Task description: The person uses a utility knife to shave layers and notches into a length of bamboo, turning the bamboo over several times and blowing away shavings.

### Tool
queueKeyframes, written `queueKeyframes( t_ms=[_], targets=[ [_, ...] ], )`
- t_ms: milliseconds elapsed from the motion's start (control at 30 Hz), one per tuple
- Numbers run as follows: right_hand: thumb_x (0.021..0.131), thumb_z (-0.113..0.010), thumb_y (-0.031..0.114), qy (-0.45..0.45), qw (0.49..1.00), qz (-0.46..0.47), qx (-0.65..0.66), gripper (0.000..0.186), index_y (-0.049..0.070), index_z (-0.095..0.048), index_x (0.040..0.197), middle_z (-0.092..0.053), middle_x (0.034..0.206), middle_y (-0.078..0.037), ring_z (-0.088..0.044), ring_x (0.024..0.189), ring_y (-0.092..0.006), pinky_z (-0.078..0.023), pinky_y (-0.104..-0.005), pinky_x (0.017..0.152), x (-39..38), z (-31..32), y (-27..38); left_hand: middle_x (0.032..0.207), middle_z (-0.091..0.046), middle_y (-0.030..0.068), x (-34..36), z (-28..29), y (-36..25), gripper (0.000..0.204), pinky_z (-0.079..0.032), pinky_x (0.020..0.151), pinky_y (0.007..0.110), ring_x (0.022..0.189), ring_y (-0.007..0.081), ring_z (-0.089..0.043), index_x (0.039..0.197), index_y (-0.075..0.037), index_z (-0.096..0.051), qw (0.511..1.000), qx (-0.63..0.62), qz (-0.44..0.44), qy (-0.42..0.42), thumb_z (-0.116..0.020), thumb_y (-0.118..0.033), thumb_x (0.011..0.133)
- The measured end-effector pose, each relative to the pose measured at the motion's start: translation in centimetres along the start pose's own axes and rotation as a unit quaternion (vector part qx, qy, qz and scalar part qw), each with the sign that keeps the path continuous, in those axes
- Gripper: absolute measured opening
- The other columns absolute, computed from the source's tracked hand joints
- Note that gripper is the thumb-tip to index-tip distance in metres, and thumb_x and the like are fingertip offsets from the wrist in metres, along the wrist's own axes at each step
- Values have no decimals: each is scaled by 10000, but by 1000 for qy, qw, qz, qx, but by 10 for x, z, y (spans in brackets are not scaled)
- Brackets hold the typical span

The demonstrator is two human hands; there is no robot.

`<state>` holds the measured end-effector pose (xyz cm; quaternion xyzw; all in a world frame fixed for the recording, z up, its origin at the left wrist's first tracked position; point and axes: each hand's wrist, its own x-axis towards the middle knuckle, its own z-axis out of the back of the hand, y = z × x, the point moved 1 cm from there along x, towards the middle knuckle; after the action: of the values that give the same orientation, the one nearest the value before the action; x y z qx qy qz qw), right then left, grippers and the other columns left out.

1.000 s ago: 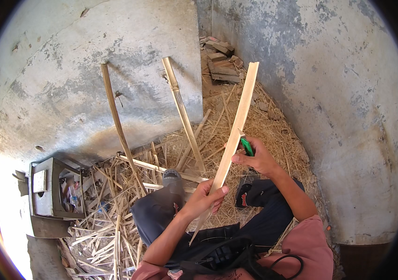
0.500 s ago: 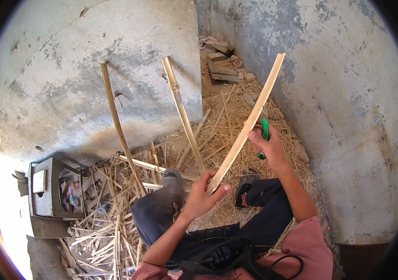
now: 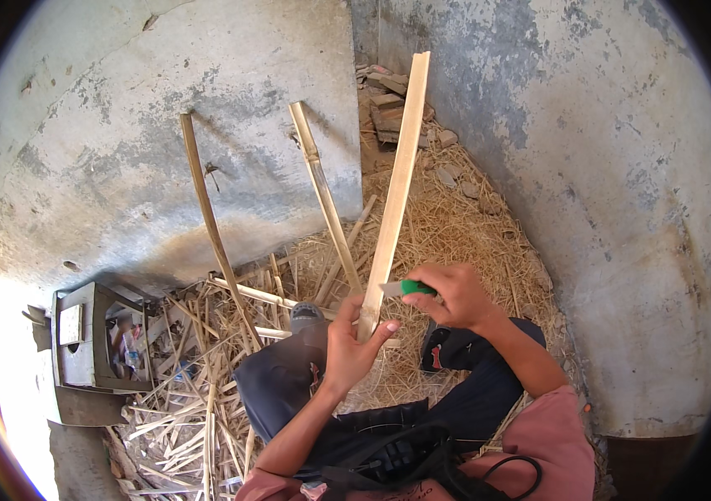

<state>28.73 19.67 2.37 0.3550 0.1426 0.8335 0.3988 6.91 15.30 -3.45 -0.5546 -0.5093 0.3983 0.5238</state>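
My left hand (image 3: 351, 342) is closed round the lower end of a long pale bamboo strip (image 3: 397, 188), which rises away from me, leaning slightly to the right. My right hand (image 3: 456, 296) grips a green-handled knife (image 3: 418, 287), its blade pointing left against or very near the strip, a little above my left fingers; whether it touches is unclear. Two other bamboo pieces (image 3: 205, 200) (image 3: 315, 167) lean on the wall ahead.
Straw (image 3: 472, 234) and split slats (image 3: 184, 434) cover the floor around my bent legs (image 3: 481, 384). A worn box (image 3: 80, 334) stands at left, holding odds and ends. Broken rubble (image 3: 385, 88) lies in the corner. Stained walls (image 3: 622, 209) rise ahead and at right.
The strip has swung left and more upright. My right hand has moved down and left, turning the knife from upright to sideways, its blade now toward the strip near my left hand.
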Motion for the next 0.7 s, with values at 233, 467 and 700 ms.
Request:
queueKeyframes(
  t_ms=[233,467,700],
  targets=[
    [935,-805,354,19,997,64,-31,262,109,-752,1011,-770,898,-59,-738,685,-251,-558,-352,569,-7,-18,6,1146,-701,66,-1,-1,-6,410,-540,787,225,988,61,-646,1351,4,-544,998,-61,6,17,-762,-58,1010],
    [917,-821,349,30,997,59,-27,269,105,-769,1017,-784,914,-66,-744,682,-261,-568,-355,565,-7,-22,6,1079,-653,-1,-2,2,-3,410,-467,773,213,926,33,-575,1347,-8,-526,999,-47,5,22,-722,-226,1060],
    [901,-837,334,29,999,20,-21,273,100,-781,1030,-782,876,-61,-743,665,-246,-563,-346,557,-7,-22,17,1064,-689,20,-4,4,-3,402,-487,809,240,951,58,-592,1344,2,-558,1000,-19,11,14,-703,-258,1074]
  ],
)
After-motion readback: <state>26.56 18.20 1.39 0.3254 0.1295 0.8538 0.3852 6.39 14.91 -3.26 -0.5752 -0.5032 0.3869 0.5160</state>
